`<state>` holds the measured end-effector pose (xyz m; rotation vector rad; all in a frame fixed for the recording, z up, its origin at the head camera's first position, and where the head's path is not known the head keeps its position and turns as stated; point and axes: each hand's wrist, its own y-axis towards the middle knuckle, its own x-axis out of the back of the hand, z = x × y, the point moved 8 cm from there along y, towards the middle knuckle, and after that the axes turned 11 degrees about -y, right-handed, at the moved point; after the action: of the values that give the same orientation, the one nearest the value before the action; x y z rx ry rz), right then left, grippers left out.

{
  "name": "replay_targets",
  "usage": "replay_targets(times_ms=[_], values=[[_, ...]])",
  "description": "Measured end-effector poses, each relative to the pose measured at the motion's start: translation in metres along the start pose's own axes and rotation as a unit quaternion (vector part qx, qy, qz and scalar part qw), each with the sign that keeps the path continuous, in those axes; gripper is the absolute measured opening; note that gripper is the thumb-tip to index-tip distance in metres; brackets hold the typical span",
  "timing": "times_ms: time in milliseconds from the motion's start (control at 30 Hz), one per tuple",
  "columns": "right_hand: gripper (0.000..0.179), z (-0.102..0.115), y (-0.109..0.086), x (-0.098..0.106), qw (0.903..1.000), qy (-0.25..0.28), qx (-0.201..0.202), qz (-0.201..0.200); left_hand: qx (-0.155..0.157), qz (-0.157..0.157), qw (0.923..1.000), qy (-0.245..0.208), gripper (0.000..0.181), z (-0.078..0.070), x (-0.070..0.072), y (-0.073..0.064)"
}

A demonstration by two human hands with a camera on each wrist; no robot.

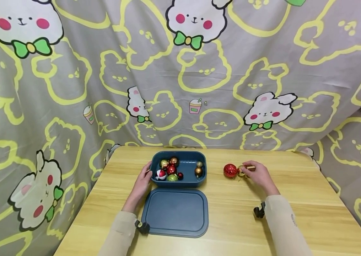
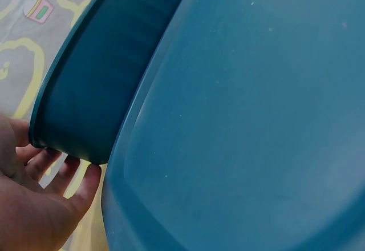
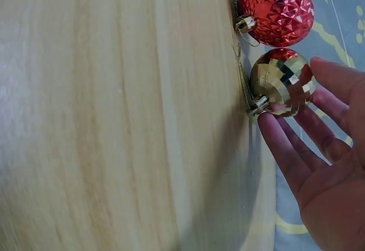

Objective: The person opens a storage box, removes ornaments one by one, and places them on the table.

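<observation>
My right hand (image 1: 258,174) has its fingertips around a faceted gold Christmas bauble (image 3: 282,83), which sits on the table with a thin hanging loop at its cap. Touching or nearly touching it is a larger red bauble (image 1: 230,170) with a textured surface. At the other side, my left hand (image 1: 143,179) rests its fingertips against the left end wall of a dark blue box (image 2: 91,80). Inside the box are several small baubles, among them a red-and-white one (image 1: 160,174), a green one (image 1: 172,177) and a copper one (image 1: 198,172).
A dark blue lid (image 1: 175,213) lies flat on the wooden table (image 1: 231,224), in front of the box. Behind the table hangs a grey patterned curtain (image 1: 167,78). Black wrist cameras (image 1: 142,227) are strapped near both sleeves.
</observation>
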<state>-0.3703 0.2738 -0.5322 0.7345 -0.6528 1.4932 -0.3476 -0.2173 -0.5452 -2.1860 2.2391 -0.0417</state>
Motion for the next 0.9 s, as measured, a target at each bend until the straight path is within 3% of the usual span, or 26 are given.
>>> replay_targets(times_ms=[600,900], values=[[0.045,0.001,-0.003,0.003,1.0,-0.003,0.002,-0.008,0.007,0.011,0.9998,-0.011,0.052,0.0,0.0,0.0],[0.047,-0.002,-0.005,0.01,1.0,0.003,-0.004,-0.006,0.017,0.021,0.9995,-0.015,0.052,-0.029,-0.009,-0.014]])
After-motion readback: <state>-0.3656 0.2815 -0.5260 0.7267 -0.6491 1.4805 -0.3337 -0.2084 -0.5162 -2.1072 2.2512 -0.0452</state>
